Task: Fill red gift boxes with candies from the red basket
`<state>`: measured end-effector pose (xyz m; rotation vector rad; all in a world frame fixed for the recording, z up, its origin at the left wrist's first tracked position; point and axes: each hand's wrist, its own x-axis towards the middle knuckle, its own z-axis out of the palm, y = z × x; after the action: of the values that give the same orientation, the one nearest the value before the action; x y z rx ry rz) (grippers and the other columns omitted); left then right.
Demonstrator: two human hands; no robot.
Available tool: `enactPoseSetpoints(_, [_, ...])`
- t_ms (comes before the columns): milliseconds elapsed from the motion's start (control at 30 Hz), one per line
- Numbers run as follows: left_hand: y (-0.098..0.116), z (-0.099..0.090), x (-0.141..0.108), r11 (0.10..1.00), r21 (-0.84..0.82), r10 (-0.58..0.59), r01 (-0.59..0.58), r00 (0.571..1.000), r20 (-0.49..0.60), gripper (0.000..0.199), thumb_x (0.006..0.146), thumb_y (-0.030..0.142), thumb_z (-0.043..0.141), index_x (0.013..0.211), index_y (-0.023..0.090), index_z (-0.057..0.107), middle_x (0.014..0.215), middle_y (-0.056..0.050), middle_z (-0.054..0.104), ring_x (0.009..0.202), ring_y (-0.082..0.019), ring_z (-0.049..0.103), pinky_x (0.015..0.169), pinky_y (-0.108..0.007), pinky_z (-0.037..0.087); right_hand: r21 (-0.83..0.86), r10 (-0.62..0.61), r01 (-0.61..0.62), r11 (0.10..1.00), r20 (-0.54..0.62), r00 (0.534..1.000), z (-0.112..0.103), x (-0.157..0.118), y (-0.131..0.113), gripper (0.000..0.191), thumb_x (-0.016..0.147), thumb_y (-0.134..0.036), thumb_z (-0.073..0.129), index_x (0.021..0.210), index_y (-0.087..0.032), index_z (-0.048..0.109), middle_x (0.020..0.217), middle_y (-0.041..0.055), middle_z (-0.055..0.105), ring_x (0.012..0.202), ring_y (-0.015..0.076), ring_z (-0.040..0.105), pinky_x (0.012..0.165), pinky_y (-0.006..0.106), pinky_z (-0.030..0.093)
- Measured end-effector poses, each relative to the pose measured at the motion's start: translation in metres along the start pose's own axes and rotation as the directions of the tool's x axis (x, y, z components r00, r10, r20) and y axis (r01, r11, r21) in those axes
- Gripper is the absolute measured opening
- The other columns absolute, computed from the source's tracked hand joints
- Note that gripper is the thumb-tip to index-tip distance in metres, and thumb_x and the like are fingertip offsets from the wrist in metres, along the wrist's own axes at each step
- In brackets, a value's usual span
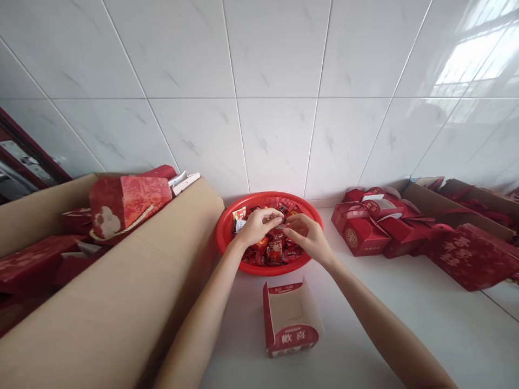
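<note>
closest is an open red box [288, 316] on the surface [348, 335], just this side of the red basket [221, 235]. the basket's long axis runs side to side, and both hands are over it. left hand [256, 226] has its fingertips close together, can't tell if they've got anything; right hand [310, 237] has thumb and finger apart. candies [274, 251] sit in the basket under the fingers, neither hand clearly nearer. cardboard box [154, 281] left of the basket, more red boxes [367, 236] right, tiled wall [275, 140] behind.
</note>
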<state>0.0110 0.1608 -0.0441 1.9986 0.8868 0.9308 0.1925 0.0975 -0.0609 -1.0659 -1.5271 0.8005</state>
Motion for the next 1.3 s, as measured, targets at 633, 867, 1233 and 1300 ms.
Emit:
enactPoseSetpoints(633, [-0.001, -0.001, -0.011, 0.994, -0.112, -0.021, 0.019, 1.0, -0.022, 0.03, 0.08, 0.038, 0.068, 0.1, 0.016, 0.069, 0.101, -0.008, 0.074, 0.091, -0.022, 0.071, 0.083, -0.033, 0.059, 0.386, 0.115, -0.157, 0.909, 0.13, 0.985, 0.002, 0.014, 0.014, 0.039, 0.065, -0.047, 0.087, 0.087, -0.022, 0.067, 0.069, -0.0009, 0.068, 0.062, 0.0181, 0.068, 0.066, 0.035, 0.06])
enactPoseSetpoints(867, [-0.002, 0.0, -0.012, 0.992, -0.121, 0.011, -0.019, 0.997, -0.07, 0.025, 0.081, 0.036, 0.068, 0.096, 0.015, 0.069, 0.094, -0.006, 0.074, 0.086, -0.02, 0.071, 0.081, -0.031, 0.059, 0.363, 0.142, -0.19, 0.912, 0.155, 0.978, 0.003, 0.015, 0.012, 0.04, 0.068, -0.049, 0.085, 0.092, -0.021, 0.068, 0.076, 0.0007, 0.072, 0.068, 0.019, 0.071, 0.07, 0.034, 0.059])
enactPoseSetpoints(1233, [-0.009, 0.002, -0.011, 0.995, -0.065, -0.08, 0.081, 0.997, 0.022, 0.037, 0.094, 0.043, 0.051, 0.118, 0.018, 0.065, 0.109, -0.008, 0.072, 0.092, -0.022, 0.07, 0.085, -0.034, 0.056, 0.282, 0.12, -0.14, 0.949, 0.088, 0.989, -0.001, 0.014, 0.01, 0.048, 0.076, -0.06, 0.075, 0.065, -0.022, 0.047, 0.062, 0.0001, 0.066, 0.05, 0.0132, 0.057, 0.05, 0.027, 0.043])
enactPoseSetpoints(1300, [-0.011, 0.002, -0.012, 0.994, 0.054, -0.105, 0.098, 0.983, 0.153, 0.032, 0.09, 0.038, 0.056, 0.113, 0.019, 0.069, 0.105, -0.007, 0.074, 0.096, -0.024, 0.07, 0.087, -0.034, 0.054, 0.302, 0.11, -0.121, 0.945, 0.055, 0.992, -0.001, 0.014, 0.01, 0.046, 0.078, -0.059, 0.073, 0.066, -0.022, 0.05, 0.064, 0.0002, 0.065, 0.05, 0.0126, 0.056, 0.052, 0.027, 0.044])
